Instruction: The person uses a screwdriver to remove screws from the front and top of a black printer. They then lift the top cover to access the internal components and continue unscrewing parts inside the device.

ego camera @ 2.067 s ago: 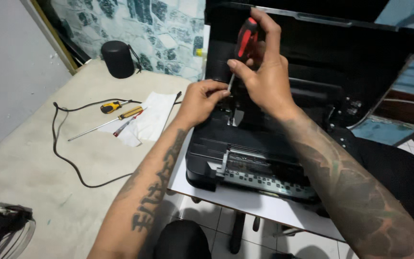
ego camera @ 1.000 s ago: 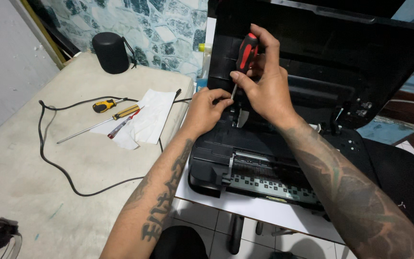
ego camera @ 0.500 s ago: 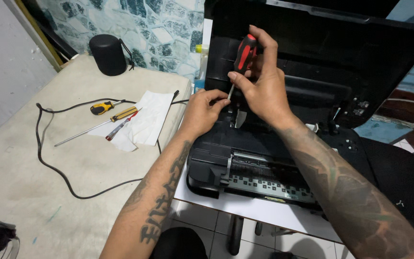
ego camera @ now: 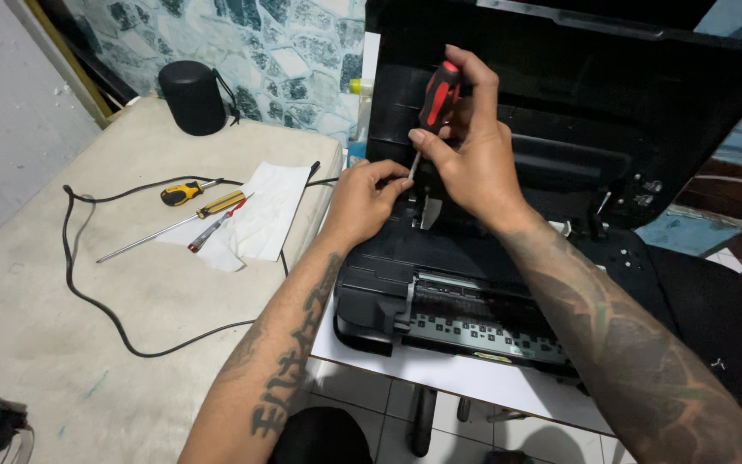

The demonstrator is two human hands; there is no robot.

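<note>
Since half a second ago, little has shifted: our right hand [ego camera: 474,159] stays clenched on the red screwdriver [ego camera: 438,94], tip down inside the open black printer [ego camera: 491,283]. Left hand [ego camera: 362,202] pinches beside the tip, steadying it. White paper [ego camera: 264,210] lies on the counter [ego camera: 62,326].

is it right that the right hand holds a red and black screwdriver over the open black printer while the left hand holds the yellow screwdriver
Not quite. In the head view the right hand does hold the red and black screwdriver over the open black printer, but the left hand rests on the printer by the tip. The yellow screwdriver lies untouched on the table.
</note>
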